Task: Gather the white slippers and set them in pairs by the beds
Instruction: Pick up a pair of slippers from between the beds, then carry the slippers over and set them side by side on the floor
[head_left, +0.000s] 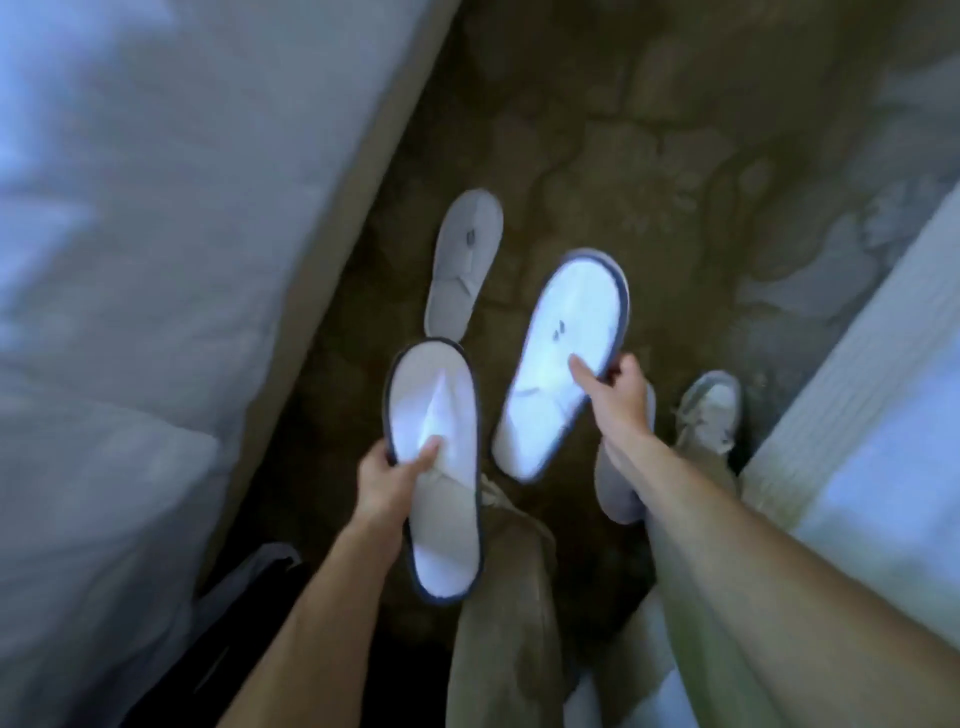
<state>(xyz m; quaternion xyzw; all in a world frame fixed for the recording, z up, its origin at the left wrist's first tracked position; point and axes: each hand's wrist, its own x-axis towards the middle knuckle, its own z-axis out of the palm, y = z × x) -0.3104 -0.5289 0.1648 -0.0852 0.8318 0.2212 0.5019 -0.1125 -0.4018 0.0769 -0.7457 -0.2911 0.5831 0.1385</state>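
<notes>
A white bed is filling the left side, and a second bed is edging in at the right. Patterned brown carpet is running between them. The person's legs in pale trousers are standing on it, one shoe showing near the right bed. The left hand is gripping a white slipper with dark trim, thumb pressing on its folded upper. The right hand is pinching the edge of a second slipper, held in the air beside the first. A third slipper is lying on the carpet near the left bed, just beyond the held pair.
</notes>
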